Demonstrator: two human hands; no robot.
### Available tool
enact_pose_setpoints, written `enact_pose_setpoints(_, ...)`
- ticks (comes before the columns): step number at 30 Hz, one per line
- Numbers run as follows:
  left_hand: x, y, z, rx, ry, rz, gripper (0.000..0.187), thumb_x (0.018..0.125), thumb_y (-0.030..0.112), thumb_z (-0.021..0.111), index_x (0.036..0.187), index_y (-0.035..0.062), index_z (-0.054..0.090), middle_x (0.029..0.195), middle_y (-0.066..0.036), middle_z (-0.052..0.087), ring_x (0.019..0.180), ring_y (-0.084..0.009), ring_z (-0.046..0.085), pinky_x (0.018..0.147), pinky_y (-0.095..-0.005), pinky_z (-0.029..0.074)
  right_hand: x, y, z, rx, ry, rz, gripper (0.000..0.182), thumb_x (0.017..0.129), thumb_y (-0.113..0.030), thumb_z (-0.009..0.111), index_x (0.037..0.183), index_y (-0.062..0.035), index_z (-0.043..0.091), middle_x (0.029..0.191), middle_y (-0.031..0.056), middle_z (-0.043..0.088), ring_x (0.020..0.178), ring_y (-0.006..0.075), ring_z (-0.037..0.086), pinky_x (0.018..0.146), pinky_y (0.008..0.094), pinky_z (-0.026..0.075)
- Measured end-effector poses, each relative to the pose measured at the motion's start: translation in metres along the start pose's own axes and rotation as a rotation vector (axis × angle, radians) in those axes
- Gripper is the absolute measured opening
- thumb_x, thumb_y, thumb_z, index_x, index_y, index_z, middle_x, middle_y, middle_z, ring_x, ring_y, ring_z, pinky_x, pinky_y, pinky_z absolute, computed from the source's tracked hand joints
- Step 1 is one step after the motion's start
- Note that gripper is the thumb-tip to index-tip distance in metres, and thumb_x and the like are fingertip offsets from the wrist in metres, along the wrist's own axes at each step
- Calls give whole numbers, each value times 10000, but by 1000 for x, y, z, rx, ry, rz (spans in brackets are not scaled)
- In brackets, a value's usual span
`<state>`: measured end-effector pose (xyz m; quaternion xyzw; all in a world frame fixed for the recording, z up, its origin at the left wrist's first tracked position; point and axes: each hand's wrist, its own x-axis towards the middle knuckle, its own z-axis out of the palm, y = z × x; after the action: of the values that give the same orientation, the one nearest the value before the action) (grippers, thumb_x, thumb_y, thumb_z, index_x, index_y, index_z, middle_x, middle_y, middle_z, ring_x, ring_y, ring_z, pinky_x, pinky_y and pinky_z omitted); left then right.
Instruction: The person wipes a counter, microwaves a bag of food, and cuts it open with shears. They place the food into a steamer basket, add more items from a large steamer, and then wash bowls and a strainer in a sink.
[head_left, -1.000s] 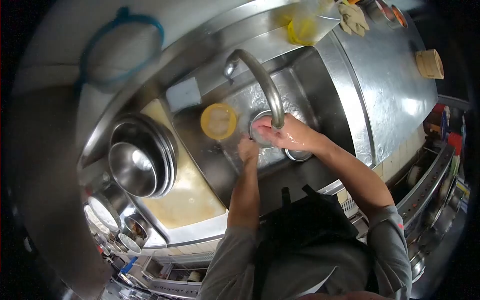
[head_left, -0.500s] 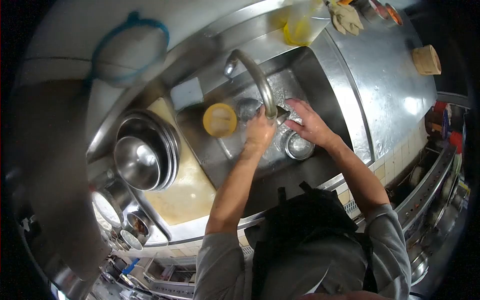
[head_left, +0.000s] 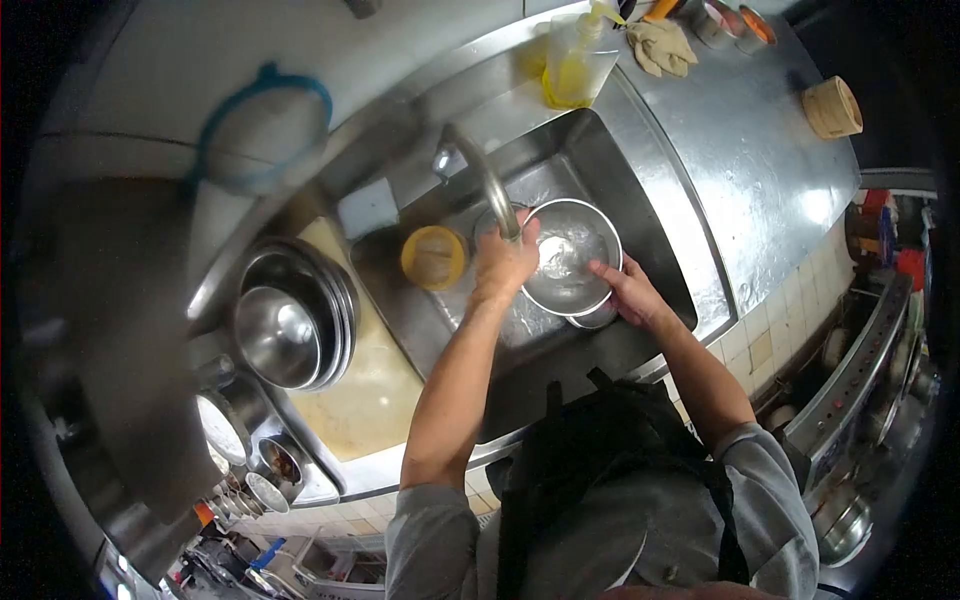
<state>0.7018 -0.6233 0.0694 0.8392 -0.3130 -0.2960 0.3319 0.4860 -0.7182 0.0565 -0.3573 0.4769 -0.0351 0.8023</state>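
A shiny metal bowl (head_left: 565, 285) is held over the sink (head_left: 635, 170), tilted so that its inside faces me. My left hand (head_left: 503, 262) grips its left rim, beneath the curved faucet (head_left: 490, 185), which hides part of the fingers. On the opposite side my right hand (head_left: 636, 292) clasps the rim, thumb inside and fingers behind. A smaller round metal dish (head_left: 597, 318) peeks out under the bowl. Left of my left hand sits a round yellow container (head_left: 407, 262) with something pale in it.
Nested metal bowls (head_left: 345, 330) stand on a pale board (head_left: 385, 400) at the left. A white block (head_left: 368, 208) lies by the sink's back-left corner. Behind the sink are a soap bottle (head_left: 572, 75) and a cloth glove (head_left: 662, 48). A wooden container (head_left: 832, 107) stands on the right counter.
The metal bowl has come up out of the sink, its inside now turned toward me. My right hand has moved down and closed on its rim. The view has shifted slightly.
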Motion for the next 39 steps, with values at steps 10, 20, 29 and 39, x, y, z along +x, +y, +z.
enact_pose_setpoints(10,-8,18,-38,-184,-268,-153,563,889,443,713,1305,68,655,1394,-205,590,1382,-340,475,1139,-378,354,-1,5,1,127,-110,65,463,983,-143,563,1371,61,415,1171,210,641,919,265,720,632,359,657)
enact_pose_setpoints(20,-20,-55,-38,-397,-95,-201,308,979,241,640,1234,69,621,1063,-57,656,982,-195,582,892,-319,453,-7,-21,16,36,-284,-24,795,943,-337,651,1573,-76,243,1456,154,480,1254,257,566,743,356,633)
enact_pose_setpoints(29,-76,-83,-42,-991,15,-443,380,1041,295,578,1320,41,541,1255,-112,601,1122,-210,578,958,-335,475,27,20,28,-226,-205,83,669,987,-423,623,1499,-55,403,1342,131,607,1205,256,597,872,385,548)
enact_pose_setpoints(39,-191,-107,-43,-402,488,-136,372,1009,10,480,1377,-23,512,1301,-166,600,1201,-263,584,1022,-352,460,62,-17,83,-1173,-165,-619,499,859,-26,540,1355,-38,494,1179,306,619,1110,459,606,925,470,516)
